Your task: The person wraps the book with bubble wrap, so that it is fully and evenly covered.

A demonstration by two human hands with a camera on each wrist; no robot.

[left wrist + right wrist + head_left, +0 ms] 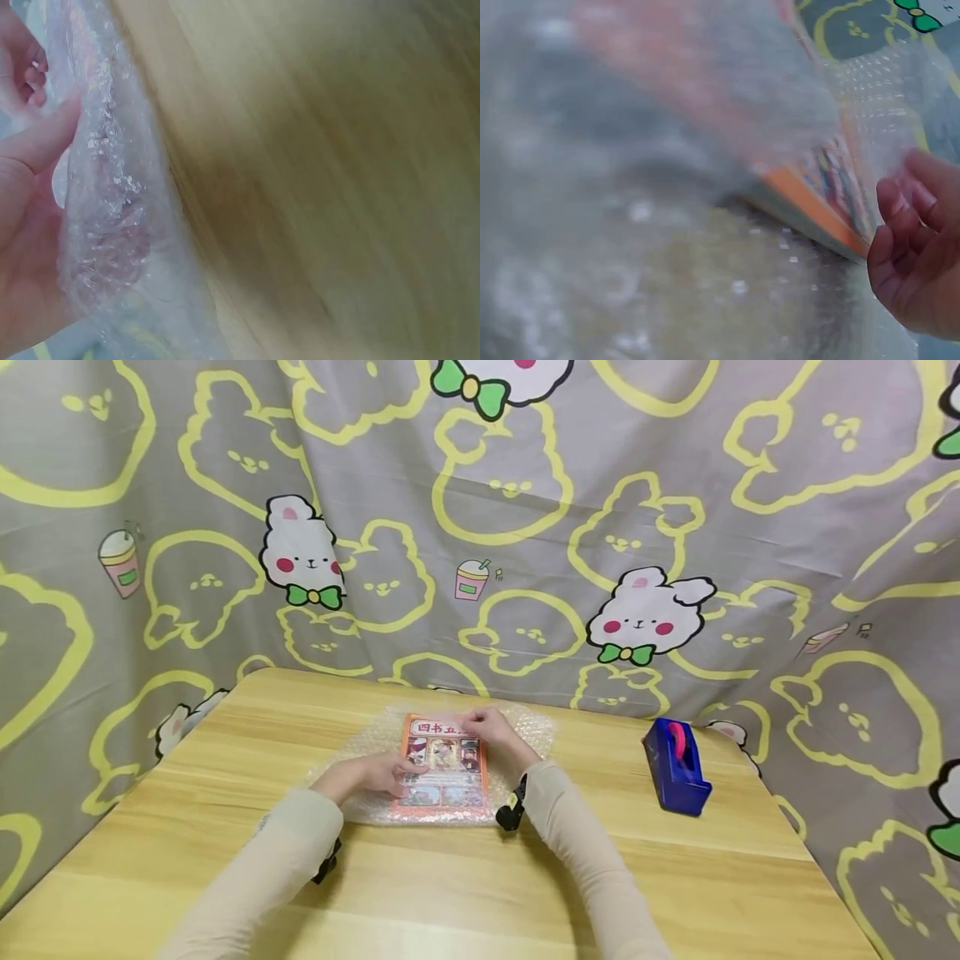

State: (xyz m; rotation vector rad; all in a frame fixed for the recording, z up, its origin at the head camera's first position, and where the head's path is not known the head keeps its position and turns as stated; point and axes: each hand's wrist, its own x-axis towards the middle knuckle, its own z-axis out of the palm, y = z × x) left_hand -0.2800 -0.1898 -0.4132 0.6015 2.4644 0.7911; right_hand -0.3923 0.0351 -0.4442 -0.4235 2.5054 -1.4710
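Observation:
An orange-edged picture book (444,777) lies on a sheet of bubble wrap (517,722), and a layer of the clear wrap hazes its lower part. My left hand (384,772) is at the book's left side. In the left wrist view, its thumb (52,135) presses the near side of the wrap while the fingers show faintly through it. Up at the book's top right corner, my right hand (491,727) pinches the wrap with curled fingers. The right wrist view shows this hand (919,255) beside the book's orange edge (810,202).
A blue tape dispenser (677,768) with a pink-red core stands on the right of the wooden table (637,877). Behind the table's back edge hangs a grey curtain (525,568) with cartoon figures, which also closes in both sides.

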